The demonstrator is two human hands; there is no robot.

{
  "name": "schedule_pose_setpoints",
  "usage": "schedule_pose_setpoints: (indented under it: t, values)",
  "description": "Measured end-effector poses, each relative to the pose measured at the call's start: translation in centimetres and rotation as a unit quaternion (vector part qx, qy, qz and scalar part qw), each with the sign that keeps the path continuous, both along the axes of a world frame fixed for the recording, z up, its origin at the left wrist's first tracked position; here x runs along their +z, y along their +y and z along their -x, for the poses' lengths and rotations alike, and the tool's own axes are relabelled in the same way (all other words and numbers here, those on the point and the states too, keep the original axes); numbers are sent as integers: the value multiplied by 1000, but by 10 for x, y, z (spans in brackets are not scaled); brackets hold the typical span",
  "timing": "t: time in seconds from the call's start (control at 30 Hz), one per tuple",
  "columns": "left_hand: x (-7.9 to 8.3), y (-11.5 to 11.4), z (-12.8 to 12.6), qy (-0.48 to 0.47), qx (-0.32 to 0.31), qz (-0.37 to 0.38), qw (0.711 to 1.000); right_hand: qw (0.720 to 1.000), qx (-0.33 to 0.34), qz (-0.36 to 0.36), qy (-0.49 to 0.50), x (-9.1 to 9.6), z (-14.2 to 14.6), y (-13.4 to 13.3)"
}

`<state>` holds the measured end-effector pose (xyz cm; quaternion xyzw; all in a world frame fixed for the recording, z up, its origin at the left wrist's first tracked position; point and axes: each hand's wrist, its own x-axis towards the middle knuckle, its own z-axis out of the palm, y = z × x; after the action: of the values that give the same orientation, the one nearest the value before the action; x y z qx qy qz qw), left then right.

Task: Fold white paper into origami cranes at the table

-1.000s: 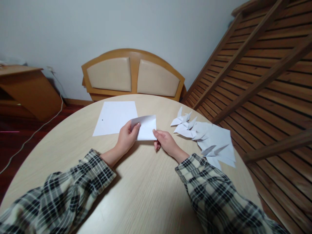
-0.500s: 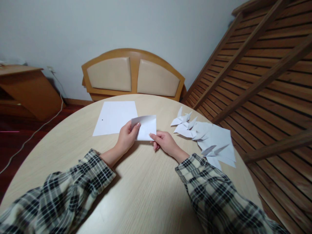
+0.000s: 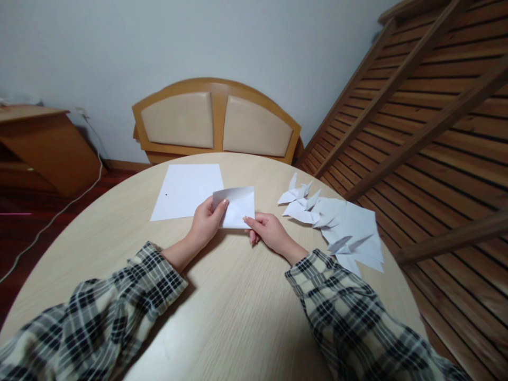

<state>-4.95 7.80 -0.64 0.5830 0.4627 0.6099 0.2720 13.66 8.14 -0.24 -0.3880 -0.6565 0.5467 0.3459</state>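
A folded white paper [image 3: 239,205], roughly square, is held between my two hands above the middle of the table. My left hand [image 3: 206,222] is closed on its left side, thumb on the front face and the other fingers hidden behind. At the lower right corner my right hand [image 3: 270,232] pinches the paper, its thumb on the front and its fingers curled below. Behind and to the left, a flat white sheet [image 3: 190,188] with a small dark spot lies on the table.
On the right of the round wooden table [image 3: 222,317] stand several folded paper cranes [image 3: 301,211], some over white paper sheets [image 3: 359,225]. A chair with a padded back [image 3: 178,121] is at the far edge. Wooden slats [image 3: 432,137] lean on the right; a desk [image 3: 43,148] is at left.
Almost nothing differs. Both hands keep their grip on the folded paper, which stays in nearly the same place.
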Motion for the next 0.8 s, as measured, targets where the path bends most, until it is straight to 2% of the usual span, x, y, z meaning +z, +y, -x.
schedule_pose_setpoints:
  t: [0.4, 0.67, 0.8]
  values:
    - [-6, 3, 2, -8, 33, 13, 999, 999, 35, 23, 5, -4, 0, 2]
    - [-4, 1, 1, 8, 69, 19, 997, 996, -6, -69, -62, -3, -1, 1]
    - [-5, 1, 0, 4, 72, 25, 997, 994, -8, -78, -74, -1, -1, 1]
